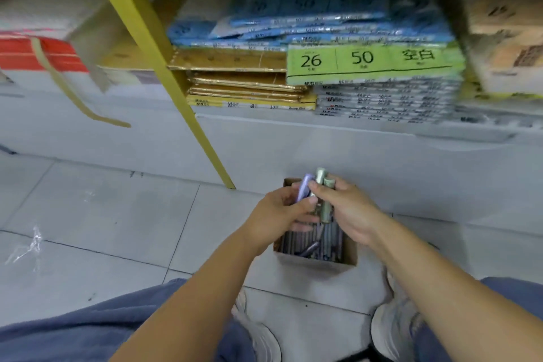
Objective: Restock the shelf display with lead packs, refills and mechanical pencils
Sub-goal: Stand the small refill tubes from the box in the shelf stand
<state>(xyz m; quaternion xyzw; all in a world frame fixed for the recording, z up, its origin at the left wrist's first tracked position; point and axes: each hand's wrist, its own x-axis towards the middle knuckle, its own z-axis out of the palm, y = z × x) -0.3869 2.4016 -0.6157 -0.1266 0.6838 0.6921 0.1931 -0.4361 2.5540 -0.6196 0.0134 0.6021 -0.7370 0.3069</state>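
While we crouch over cardboard box (pixel 350 256) of slim dark tubes (pixel 311 241), left grip (pixel 277 213) curls round smooth lilac pencil (pixel 304 189), right grip (pixel 349 209) round greenish cylinders (pixel 321 177)

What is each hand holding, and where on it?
Left hand holds a purple pencil by its lower half; right hand grips green pencils around their middles.

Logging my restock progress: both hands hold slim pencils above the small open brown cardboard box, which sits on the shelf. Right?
Not quite. The head view shows the small open brown cardboard box sitting on the grey tiled floor, below the shelf. The left hand and right hand do hold slim pencils above it.
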